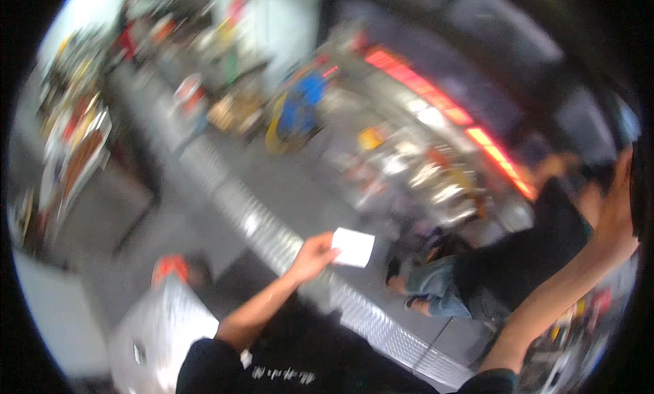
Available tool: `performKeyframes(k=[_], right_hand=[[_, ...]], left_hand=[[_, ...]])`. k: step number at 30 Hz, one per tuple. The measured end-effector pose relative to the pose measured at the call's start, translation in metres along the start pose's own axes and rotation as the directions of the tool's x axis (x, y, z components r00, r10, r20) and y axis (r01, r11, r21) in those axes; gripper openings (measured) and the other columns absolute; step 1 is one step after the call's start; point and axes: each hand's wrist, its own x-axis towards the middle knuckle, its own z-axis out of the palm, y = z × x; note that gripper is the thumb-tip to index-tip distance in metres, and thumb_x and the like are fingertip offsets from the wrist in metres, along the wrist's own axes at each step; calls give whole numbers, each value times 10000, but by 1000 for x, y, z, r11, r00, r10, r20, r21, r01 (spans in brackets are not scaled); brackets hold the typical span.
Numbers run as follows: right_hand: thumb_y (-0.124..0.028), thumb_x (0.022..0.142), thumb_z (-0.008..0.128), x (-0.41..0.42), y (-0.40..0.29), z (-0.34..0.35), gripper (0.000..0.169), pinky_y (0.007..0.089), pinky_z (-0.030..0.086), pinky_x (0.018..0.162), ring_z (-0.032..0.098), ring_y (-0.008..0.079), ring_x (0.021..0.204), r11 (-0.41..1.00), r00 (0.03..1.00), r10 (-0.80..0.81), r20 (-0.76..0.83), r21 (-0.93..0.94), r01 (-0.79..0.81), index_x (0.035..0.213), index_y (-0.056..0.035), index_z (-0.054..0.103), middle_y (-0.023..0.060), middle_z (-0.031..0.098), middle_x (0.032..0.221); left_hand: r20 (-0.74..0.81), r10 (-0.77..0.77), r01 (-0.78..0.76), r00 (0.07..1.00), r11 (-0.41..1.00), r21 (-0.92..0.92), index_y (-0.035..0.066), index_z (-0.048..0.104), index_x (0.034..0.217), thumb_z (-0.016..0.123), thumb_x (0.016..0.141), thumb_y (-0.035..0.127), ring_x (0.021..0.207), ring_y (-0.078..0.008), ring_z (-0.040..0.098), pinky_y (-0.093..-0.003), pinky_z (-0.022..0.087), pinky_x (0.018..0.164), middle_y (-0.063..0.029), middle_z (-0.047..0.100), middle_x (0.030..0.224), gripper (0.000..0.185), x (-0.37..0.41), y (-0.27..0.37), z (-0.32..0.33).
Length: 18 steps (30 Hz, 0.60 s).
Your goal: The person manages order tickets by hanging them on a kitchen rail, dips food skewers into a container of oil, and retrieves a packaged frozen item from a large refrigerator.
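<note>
My left hand [312, 257] holds a small white paper slip [355, 248] between thumb and fingers, out in front of my body. The slip hangs over the grey floor [301, 189], beside a strip of metal drain grating [250, 220]. At the right rim my right hand [616, 205] is raised close to the camera. Its fingers are partly cut off by a dark edge, so whether it grips anything cannot be seen.
Another person [516, 246] in a black top and denim shorts stands to my right. Beyond is a counter with a red-glowing strip [449, 110] and blurred shiny items [439, 182]. A blue object [301, 108] sits ahead. A whitish bulky object [158, 332] is at lower left.
</note>
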Motion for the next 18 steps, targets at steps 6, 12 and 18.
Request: performKeyframes(k=[6, 12, 18], right_hand=[[-115, 798, 617, -295, 187, 335, 194, 350, 477, 727, 615, 274, 813, 834, 444, 516, 732, -312, -456, 948, 7, 603, 156, 627, 902], [-134, 756, 645, -468, 274, 447, 213, 345, 496, 679, 645, 267, 752, 787, -6, 480, 877, -433, -440, 928, -12, 620, 154, 655, 822], [-151, 736, 650, -585, 393, 608, 192, 402, 488, 680, 614, 348, 784, 877, 21, 452, 892, -440, -194, 875, -35, 590, 159, 639, 806]], left_hand=[[-610, -349, 443, 711, 896, 4, -7, 621, 881, 603, 852, 152, 745, -100, 588, -256, 456, 657, -43, 641, 780, 163, -144, -72, -91], [-844, -475, 409, 247, 841, -354, -5, 641, 866, 615, 819, 180, 671, -97, 561, -257, 436, 637, -48, 649, 740, 192, -201, -167, -165], [-908, -416, 251, 55, 886, -390, -10, 612, 852, 584, 840, 99, 699, -78, 536, -231, 423, 646, -15, 609, 749, 112, -198, -224, -246]])
